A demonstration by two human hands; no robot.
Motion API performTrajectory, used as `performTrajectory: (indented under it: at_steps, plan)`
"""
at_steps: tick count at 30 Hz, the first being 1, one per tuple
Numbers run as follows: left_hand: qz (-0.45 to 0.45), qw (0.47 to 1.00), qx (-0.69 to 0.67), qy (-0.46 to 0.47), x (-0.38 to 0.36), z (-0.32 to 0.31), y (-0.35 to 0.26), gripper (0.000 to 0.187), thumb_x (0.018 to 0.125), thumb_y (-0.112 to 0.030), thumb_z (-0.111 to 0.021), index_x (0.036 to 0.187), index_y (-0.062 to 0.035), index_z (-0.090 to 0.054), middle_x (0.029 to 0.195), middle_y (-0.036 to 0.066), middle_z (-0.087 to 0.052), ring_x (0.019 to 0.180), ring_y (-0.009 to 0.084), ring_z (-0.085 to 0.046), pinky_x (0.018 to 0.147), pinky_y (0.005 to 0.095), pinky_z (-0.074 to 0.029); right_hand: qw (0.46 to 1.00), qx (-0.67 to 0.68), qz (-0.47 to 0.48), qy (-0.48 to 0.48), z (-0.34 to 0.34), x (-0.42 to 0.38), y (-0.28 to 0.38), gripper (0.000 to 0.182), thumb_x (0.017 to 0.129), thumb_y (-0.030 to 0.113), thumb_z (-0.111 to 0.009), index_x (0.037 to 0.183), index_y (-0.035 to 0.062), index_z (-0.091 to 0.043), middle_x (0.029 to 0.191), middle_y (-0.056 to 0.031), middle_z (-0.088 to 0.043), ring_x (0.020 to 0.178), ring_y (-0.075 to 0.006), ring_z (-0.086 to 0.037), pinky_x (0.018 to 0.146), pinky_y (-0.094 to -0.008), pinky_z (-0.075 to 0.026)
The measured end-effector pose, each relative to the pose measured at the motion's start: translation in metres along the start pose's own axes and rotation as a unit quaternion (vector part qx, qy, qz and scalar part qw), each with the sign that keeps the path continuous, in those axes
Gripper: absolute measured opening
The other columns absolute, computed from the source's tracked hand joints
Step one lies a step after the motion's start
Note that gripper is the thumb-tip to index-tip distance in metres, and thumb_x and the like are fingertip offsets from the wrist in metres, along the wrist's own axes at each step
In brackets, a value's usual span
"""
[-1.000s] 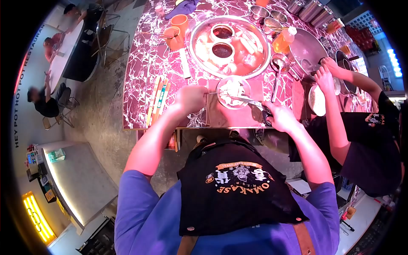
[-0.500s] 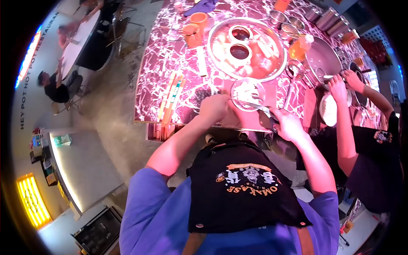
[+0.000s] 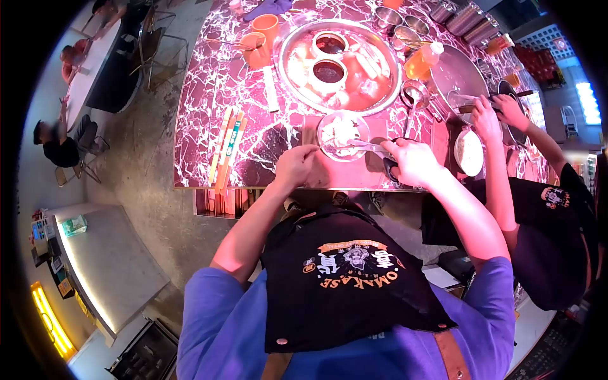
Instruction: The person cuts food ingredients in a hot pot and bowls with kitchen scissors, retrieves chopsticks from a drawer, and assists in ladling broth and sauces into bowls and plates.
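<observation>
A round plate of pale food pieces lies near the table's front edge. My right hand grips scissors by their black handles, and the blades reach over the plate from its right. My left hand is just left of the plate, low over the edge, with its fingers pressed together; what they hold, if anything, is too small to tell. Behind the plate stands a large round metal pan with reddish contents and two bowls of dark liquid.
Orange cups and wrapped sticks are to the left. A ladle, a bottle, metal bowls and a big pot stand right. A co-worker's hands work over an oval plate.
The view has shifted, moving the table leftward in it. My left hand has drawn back from the food to the plate's left side. The scissor blades are now lower over the food.
</observation>
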State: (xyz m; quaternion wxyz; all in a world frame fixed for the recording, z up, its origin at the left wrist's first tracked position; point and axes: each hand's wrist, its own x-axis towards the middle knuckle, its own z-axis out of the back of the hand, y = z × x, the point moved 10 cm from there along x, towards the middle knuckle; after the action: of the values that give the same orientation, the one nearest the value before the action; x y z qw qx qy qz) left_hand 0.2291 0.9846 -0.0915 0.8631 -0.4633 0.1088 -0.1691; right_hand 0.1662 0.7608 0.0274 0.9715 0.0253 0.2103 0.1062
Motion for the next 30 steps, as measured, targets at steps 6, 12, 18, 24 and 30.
performTrajectory:
  at_steps: [6,12,18,24,30]
  plan:
    - [0.062,0.996,-0.062,0.027,-0.003,-0.015,0.015,0.026,0.092,-0.019,-0.059,0.11,-0.0035,-0.069,0.083,0.014,-0.071,0.071,0.0168,-0.066,0.067,0.0307,-0.051,0.998,0.069,-0.008,0.013,-0.02,0.009,-0.012,0.05,0.076,0.016,-0.067,0.123,0.009,-0.054,0.102,-0.0188,-0.065,0.094,-0.0367,-0.066,0.079,-0.0466,-0.054]
    - [0.062,0.992,-0.114,-0.001,-0.002,-0.015,0.016,0.026,0.092,-0.017,-0.057,0.11,-0.0027,-0.069,0.095,0.018,-0.071,0.087,0.0275,-0.07,0.077,0.0337,-0.053,0.993,0.097,-0.045,0.055,-0.024,-0.004,-0.018,0.057,0.073,0.008,-0.065,0.128,0.0087,-0.052,0.101,-0.0196,-0.067,0.092,-0.0378,-0.066,0.08,-0.0488,-0.052]
    - [0.095,0.988,-0.104,0.066,-0.002,0.0,0.028,0.026,0.093,-0.014,-0.059,0.112,-0.0002,-0.068,0.08,0.006,-0.069,0.069,0.0079,-0.059,0.063,0.0258,-0.048,0.942,0.311,-0.119,0.036,-0.028,-0.055,-0.039,0.045,0.08,0.015,-0.065,0.123,0.0099,-0.054,0.091,-0.0132,-0.067,0.087,-0.0311,-0.067,0.078,-0.041,-0.053]
    - [0.078,0.989,-0.041,0.117,-0.02,0.021,0.017,0.024,0.092,-0.014,-0.059,0.112,-0.0041,-0.069,0.076,0.009,-0.067,0.067,0.0131,-0.06,0.063,0.0293,-0.048,0.483,0.849,-0.18,0.117,-0.138,-0.072,-0.02,0.029,0.101,0.025,-0.05,0.123,0.0097,-0.058,0.075,-0.0015,-0.061,0.057,-0.0096,-0.056,0.047,-0.0202,-0.043]
    - [0.066,0.99,-0.066,0.101,-0.022,0.023,0.013,0.023,0.094,-0.011,-0.057,0.112,-0.002,-0.068,0.074,0.004,-0.064,0.066,0.0077,-0.054,0.06,0.0257,-0.044,0.374,0.895,-0.197,0.138,-0.149,-0.075,-0.006,0.046,0.094,0.032,-0.062,0.133,0.0086,-0.053,0.082,-0.0076,-0.066,0.064,-0.0139,-0.062,0.05,-0.0241,-0.049]
